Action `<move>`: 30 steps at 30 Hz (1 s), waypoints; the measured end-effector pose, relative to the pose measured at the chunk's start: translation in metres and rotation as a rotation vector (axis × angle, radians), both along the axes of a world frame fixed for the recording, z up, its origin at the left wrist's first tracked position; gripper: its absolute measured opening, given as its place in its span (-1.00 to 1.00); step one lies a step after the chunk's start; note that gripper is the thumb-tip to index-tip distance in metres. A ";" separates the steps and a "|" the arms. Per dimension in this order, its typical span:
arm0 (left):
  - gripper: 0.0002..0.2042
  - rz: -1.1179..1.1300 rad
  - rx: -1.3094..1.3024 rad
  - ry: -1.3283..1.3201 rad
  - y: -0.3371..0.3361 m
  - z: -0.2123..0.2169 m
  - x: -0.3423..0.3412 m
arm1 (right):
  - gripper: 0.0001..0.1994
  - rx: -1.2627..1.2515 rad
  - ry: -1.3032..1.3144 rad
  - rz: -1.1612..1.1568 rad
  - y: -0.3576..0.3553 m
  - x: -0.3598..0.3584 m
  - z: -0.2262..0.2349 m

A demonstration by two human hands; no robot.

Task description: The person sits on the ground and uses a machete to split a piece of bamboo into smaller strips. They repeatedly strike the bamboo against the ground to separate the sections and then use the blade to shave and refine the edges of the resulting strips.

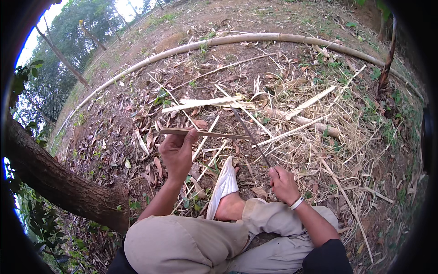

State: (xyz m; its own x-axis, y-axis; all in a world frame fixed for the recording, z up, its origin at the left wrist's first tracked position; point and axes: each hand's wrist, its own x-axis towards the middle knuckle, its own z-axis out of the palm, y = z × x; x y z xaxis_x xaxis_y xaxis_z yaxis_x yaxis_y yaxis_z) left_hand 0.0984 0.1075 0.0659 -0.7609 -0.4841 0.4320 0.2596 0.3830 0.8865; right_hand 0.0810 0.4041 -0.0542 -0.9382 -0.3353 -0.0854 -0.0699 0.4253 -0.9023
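Note:
My left hand [177, 155] pinches one end of a flat brown strip of split bamboo or wood [214, 134], which points off to the right. In my right hand [284, 184] is the handle of a knife with a long, thin dark blade [262, 153]. The blade slants up and left, crossing the strip's free end in this view; whether they touch I cannot tell. Pale split strips [200, 104] lie on the ground beyond both hands. A white cloth [224, 183] lies over my foot, just below the strip.
Curly pale shavings [315, 150] and more strips [312, 103] cover the ground at right, around a short round bamboo piece [303, 120]. A long bamboo pole [255, 39] arcs across the far side. At left leans a thick tree trunk [59, 176]. Dry leaves are scattered about.

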 end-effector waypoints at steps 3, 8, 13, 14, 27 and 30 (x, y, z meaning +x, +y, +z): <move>-0.91 -0.033 -0.005 -0.003 0.020 0.018 0.006 | -0.66 -0.046 0.030 0.017 -0.004 0.003 -0.003; -0.90 -0.007 -0.004 -0.102 0.015 -0.008 0.007 | -0.67 -0.055 0.100 0.115 -0.018 0.009 0.034; -0.94 -0.019 -0.078 -0.038 0.036 -0.017 0.018 | -0.70 -0.078 0.176 0.207 -0.025 0.025 0.042; -0.93 -0.028 -0.094 -0.031 0.037 -0.020 0.019 | -0.70 -0.067 0.179 0.217 -0.024 0.026 0.038; -0.89 -0.051 -0.247 -0.008 0.049 -0.018 0.026 | -0.59 0.263 0.143 0.077 -0.005 -0.011 -0.015; -0.88 -0.034 -0.154 0.036 0.047 -0.023 0.025 | -0.58 0.262 0.093 0.161 -0.004 -0.001 0.000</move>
State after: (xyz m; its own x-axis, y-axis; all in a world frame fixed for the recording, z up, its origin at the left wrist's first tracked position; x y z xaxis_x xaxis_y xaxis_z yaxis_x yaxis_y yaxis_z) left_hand 0.1234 0.1549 0.0426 -0.7586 -0.3838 0.5264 0.3053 0.5044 0.8077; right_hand 0.0801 0.3997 -0.0538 -0.8828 -0.4579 -0.1045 -0.2322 0.6189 -0.7504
